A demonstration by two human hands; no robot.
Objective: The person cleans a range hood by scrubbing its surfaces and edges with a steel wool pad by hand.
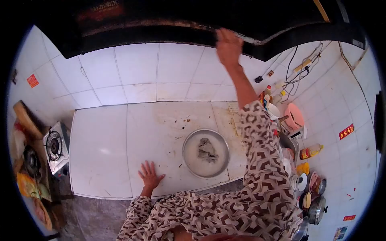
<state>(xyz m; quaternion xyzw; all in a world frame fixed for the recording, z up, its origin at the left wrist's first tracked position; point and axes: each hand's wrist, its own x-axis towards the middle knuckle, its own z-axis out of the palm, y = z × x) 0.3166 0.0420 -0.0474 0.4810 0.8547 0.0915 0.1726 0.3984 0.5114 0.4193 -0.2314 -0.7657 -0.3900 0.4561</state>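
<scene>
My left hand (149, 176) lies flat on the white tiled counter (100, 148) near its front edge, fingers spread, holding nothing. Raised high, my right hand (229, 46) is at the lower edge of the dark range hood (161, 34); its fingers look bent against the edge, and whether it holds something there is too small to tell. On the counter between the arms sits a round metal basin (185, 165) of cloudy water with a grey cloth (207, 150) in it. Small dark crumbs lie around the basin.
A gas stove (56, 148) stands at the left, beside a wok (31, 160) and a wooden board (28, 116). Along the right wall are a pink basin (294, 116), a yellow-capped bottle (311, 152), several pots (317, 211) and hanging cables (295, 82).
</scene>
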